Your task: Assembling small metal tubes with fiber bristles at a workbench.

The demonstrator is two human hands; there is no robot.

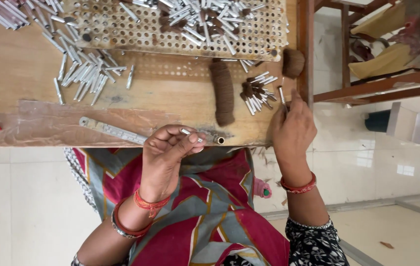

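My left hand (168, 152) pinches a short silver metal tube (188, 132) between thumb and fingers at the near edge of the wooden table (18, 69). My right hand (292, 125) holds another thin silver tube (281, 93) upright by the table's right edge. Just left of it lies a small pile of silver tubes with brown ends (256, 93). A brown fibre roll (222, 91) lies between my hands.
A perforated board (121, 29) heaped with silver tubes sits at the back. Loose tubes (84, 74) scatter on the left. A metal ruler (114, 130) lies near the front edge, a brown wad (293, 62) at the right edge. A wooden frame (367, 88) stands to the right.
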